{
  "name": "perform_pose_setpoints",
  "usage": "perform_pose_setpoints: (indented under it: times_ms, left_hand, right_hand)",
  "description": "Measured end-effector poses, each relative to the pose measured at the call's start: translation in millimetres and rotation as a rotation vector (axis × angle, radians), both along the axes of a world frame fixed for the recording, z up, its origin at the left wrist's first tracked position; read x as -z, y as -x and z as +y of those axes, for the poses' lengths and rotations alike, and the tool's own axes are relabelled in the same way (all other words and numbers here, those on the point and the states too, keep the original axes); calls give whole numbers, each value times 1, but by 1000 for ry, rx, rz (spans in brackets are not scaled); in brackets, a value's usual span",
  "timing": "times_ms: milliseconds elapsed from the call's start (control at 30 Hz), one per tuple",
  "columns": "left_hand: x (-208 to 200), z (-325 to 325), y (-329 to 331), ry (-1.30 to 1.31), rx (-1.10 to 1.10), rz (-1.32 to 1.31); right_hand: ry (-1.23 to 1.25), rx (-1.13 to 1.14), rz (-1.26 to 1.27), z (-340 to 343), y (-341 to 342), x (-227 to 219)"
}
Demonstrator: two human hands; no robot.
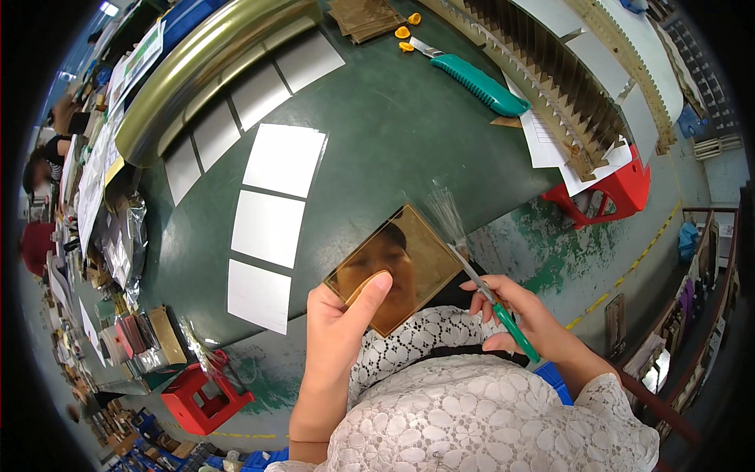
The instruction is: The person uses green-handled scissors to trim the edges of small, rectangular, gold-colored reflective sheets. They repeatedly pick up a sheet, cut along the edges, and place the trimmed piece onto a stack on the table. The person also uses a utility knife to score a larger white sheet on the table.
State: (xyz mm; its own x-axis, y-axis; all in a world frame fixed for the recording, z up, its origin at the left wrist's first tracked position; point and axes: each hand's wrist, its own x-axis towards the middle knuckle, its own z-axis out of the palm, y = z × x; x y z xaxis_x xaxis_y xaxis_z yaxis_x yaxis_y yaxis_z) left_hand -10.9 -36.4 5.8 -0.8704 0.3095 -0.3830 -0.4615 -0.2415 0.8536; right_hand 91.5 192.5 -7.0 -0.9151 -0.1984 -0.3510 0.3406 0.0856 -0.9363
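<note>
White lace top (487, 409) fills the bottom of the frame. Just above, the left hand (338, 315) grips a mirror-like plate (429, 263) near centre, thumb pressed on its face. Right of it, the right hand (519, 307) holds a green-handled brush (515, 334) between thumb and fingers, pale bristles pointing up and left, beside the plate's right corner. Beyond, on the green table (377, 134), three white cards (267, 228) form a column left of centre. Farther lie a teal cutter (480, 82) at upper centre and a gold roll (208, 63) at upper left.
</note>
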Motion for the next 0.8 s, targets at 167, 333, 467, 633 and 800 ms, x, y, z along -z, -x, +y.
perform_pose_setpoints:
  times_ms: [167,333,467,633,800]
  left_hand:
    - [-1,0,0,-14,6,6]
    - [2,0,-1,-6,15,16]
    - [4,-2,-2,-6,23,22]
    - [4,2,-2,-18,3,24]
    - [4,5,-2,-6,-3,5]
  right_hand:
    - [-2,5,7,0,0,0]
    - [5,-2,7,1,0,0]
    - [10,-2,-11,1,0,1]
    - [5,3,-17,1,0,0]
    - [-4,12,-4,3,-2,3]
